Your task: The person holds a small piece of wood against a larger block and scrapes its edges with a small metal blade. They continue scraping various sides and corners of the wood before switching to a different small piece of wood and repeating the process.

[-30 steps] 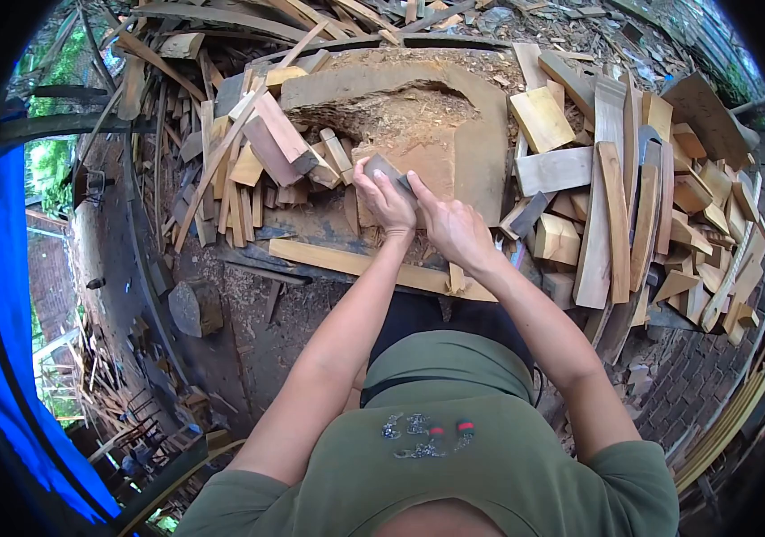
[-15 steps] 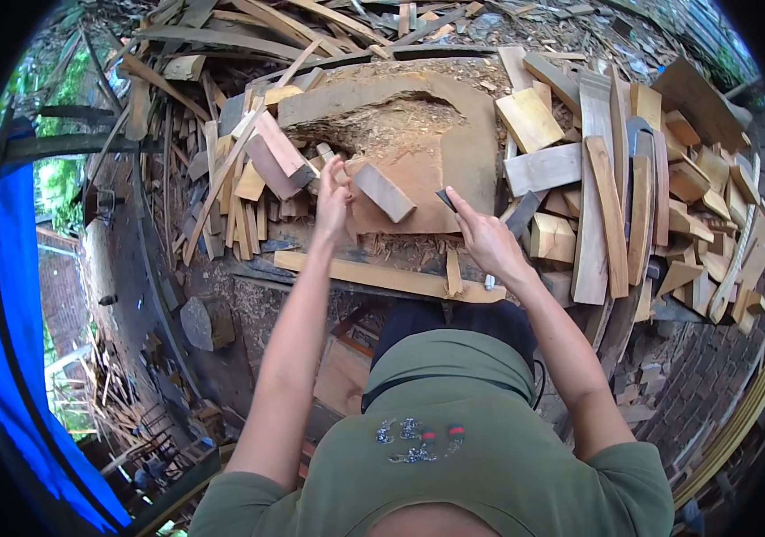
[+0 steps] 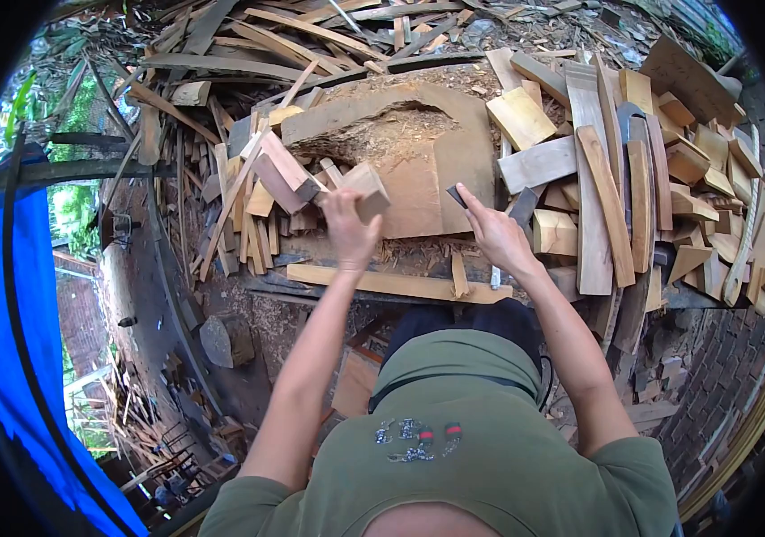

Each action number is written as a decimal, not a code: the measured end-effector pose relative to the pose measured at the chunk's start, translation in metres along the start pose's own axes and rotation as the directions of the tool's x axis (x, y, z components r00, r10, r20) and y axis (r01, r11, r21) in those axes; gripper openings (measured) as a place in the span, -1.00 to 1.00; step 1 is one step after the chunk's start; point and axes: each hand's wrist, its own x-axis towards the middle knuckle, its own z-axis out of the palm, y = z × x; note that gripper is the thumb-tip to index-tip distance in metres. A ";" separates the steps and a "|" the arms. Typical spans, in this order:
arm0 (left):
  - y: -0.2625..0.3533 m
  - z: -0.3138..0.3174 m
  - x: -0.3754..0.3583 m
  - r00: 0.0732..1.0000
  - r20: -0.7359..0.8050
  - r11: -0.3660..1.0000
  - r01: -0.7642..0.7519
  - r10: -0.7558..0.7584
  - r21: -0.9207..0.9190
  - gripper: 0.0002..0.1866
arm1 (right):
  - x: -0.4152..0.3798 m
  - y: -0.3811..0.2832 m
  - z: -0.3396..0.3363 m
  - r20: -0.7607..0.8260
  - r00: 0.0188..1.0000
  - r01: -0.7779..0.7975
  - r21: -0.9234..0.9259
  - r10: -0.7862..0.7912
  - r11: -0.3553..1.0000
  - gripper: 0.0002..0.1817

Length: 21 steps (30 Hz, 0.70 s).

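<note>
My left hand grips a small pale wood block and holds it up over the left part of a big hollowed slab of wood. Further right, my right hand pinches a small dark flat piece at the slab's right edge. The two hands are apart, with bare slab between them. Shavings and sawdust fill the slab's hollow.
Stacks of cut blocks and planks crowd the right side. Sticks and offcuts lean at the left. A long pale plank lies along the near edge. A blue tarp hangs far left, over dirt ground strewn with scrap wood.
My hands, together on one block a second ago, have separated. The left hand has closed on the pale block and lifted it leftward. The right hand stays at the slab's right edge.
</note>
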 end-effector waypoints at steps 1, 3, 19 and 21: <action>0.004 0.013 -0.012 0.999 -0.011 0.998 0.049 -0.049 0.035 -0.54 | 0.000 0.000 0.000 0.017 1.000 -0.007 -0.012 0.007 1.000 -0.48; 0.015 0.032 -0.032 1.000 -0.006 0.999 0.021 -0.021 0.043 -0.54 | 0.000 0.000 0.004 0.017 1.000 0.000 -0.006 0.000 1.000 -0.48; -0.008 0.082 0.000 0.817 -0.160 0.832 0.542 -0.554 -0.116 -0.66 | 0.020 -0.038 0.039 0.138 0.982 0.102 0.178 -0.127 0.979 -0.51; -0.008 0.090 0.001 0.807 -0.256 0.847 0.513 -0.532 -0.140 -0.72 | 0.014 -0.048 0.023 0.237 0.970 0.016 0.117 -0.044 0.993 -0.52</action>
